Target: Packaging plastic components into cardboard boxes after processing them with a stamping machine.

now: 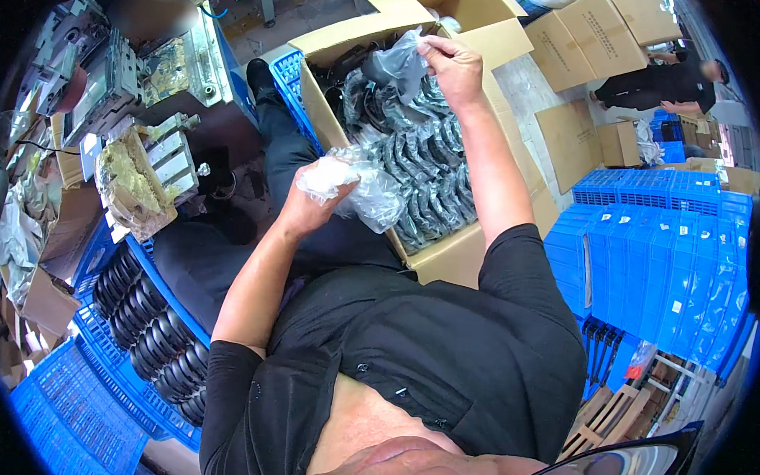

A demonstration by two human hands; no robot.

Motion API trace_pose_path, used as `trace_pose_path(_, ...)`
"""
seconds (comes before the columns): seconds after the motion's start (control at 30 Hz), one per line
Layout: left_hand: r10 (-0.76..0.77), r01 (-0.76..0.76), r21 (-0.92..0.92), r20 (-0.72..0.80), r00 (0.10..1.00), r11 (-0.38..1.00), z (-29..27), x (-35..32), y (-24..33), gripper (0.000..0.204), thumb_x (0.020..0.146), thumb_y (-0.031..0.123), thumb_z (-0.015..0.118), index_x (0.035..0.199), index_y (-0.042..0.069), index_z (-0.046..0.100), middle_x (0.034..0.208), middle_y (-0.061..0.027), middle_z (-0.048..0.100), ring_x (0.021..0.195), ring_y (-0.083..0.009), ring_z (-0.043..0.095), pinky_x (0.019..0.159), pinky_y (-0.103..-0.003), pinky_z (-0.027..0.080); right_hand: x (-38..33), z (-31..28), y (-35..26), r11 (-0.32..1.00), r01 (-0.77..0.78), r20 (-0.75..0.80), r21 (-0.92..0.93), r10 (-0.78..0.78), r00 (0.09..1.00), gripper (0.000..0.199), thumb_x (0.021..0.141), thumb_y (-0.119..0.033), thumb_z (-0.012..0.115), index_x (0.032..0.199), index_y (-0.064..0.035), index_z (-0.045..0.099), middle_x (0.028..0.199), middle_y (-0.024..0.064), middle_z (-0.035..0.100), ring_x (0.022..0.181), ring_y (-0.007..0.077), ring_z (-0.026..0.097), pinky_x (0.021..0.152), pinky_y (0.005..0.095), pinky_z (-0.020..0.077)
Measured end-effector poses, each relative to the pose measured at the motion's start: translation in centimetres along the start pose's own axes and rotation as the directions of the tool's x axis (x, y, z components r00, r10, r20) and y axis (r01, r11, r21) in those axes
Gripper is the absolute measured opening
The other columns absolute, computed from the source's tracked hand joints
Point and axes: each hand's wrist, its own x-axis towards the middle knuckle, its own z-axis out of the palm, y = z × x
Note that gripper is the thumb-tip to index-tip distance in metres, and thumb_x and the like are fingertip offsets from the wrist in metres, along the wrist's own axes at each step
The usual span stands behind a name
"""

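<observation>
My left hand [310,203] is closed around a crumpled bunch of clear plastic bags [373,195], which hangs over the near left side of an open cardboard box [446,258]. Above the far part of the same box, the fingers of my right hand [454,71] pinch the edge of a thin plastic bag [396,66]. Whether anything is inside that bag, I cannot tell. Black curved parts [428,168], wrapped in clear plastic, lie in tight rows in the box. Farther in, the wrapped parts look less orderly and are partly hidden by the bag.
At lower left, a blue crate [173,293] holds rows of black curved parts [147,321]. Metal machinery [169,159] stands at the left. Blue crates [647,264] are stacked at the right, near a wooden pallet [608,417]. Another person [661,84] is at the far right.
</observation>
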Motion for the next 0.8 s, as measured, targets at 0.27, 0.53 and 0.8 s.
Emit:
trace_pose_path(0.27, -0.050, 0.050, -0.081, 0.011, 0.999, 0.995, 1.6, -1.0, -0.1, 0.013, 0.093, 0.014, 0.074, 0.101, 0.003, 0.074, 0.094, -0.0133, 0.074, 0.087, -0.0304, 0.072, 0.080, -0.040, 0.057, -1.5, 0.0, 0.8, 0.911, 0.301, -0.103, -0.281, -0.341, 0.934, 0.012, 0.085, -0.013, 0.083, 0.096, -0.0078, 0.083, 0.083, 0.0108, 0.074, 0.078, 0.0252, 0.071, 0.075, 0.0350, 0.0561)
trace_pose_path(0.53, -0.176, 0.174, -0.170, 0.005, 0.984, 0.970, 1.8, -1.2, 0.8, 0.015, 0.093, 0.019, 0.073, 0.097, 0.004, 0.074, 0.088, -0.0144, 0.073, 0.084, -0.0342, 0.071, 0.076, -0.043, 0.056, -2.4, -0.8, -0.5, 0.908, 0.270, -0.128, -0.320, -0.323, 0.938, 0.010, 0.089, -0.007, 0.081, 0.099, -0.0032, 0.082, 0.085, 0.0087, 0.075, 0.076, 0.0186, 0.069, 0.070, 0.0317, 0.0551)
trace_pose_path(0.8, -0.285, 0.282, -0.244, 0.024, 0.958, 0.928, 1.6, -0.6, 1.5, 0.022, 0.093, 0.022, 0.075, 0.100, 0.000, 0.074, 0.088, -0.0116, 0.074, 0.082, -0.0252, 0.072, 0.076, -0.039, 0.056, -2.7, -1.3, 2.9, 0.982, 0.060, -0.040, -0.179, -0.068, 0.997, 0.015, 0.090, -0.012, 0.081, 0.102, -0.0034, 0.082, 0.088, 0.0087, 0.076, 0.077, 0.0167, 0.069, 0.071, 0.0308, 0.0548)
